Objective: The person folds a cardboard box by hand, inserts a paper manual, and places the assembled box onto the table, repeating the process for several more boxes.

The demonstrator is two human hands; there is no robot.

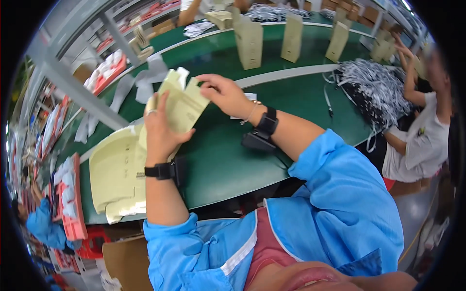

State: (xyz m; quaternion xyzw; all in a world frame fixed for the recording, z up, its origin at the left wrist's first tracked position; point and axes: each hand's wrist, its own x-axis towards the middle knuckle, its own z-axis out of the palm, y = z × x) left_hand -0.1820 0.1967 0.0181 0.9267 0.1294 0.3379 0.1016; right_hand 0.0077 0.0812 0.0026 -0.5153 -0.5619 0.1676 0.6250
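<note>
A pale yellow cardboard box (182,109) is tilted in front of me, its end flaps standing up at the top. My left hand (162,126) grips it from the left, thumb on the lower side and fingers along the far left edge. At the upper right corner, my right hand (227,97) has its fingers bent and pinched at a flap. Beside and below my left hand lies a stack of flat pale yellow cartons (114,167). Partly behind my right wrist, a small white paper (250,97) rests on the green table (228,165).
Upright yellow boxes (249,46) stand on the green belt (269,63) beyond a pale rail (291,72). A heap of white and black cables (371,92) lies at right, near a co-worker (420,140). A grey metal post (82,92) and pink trays (73,203) are at left.
</note>
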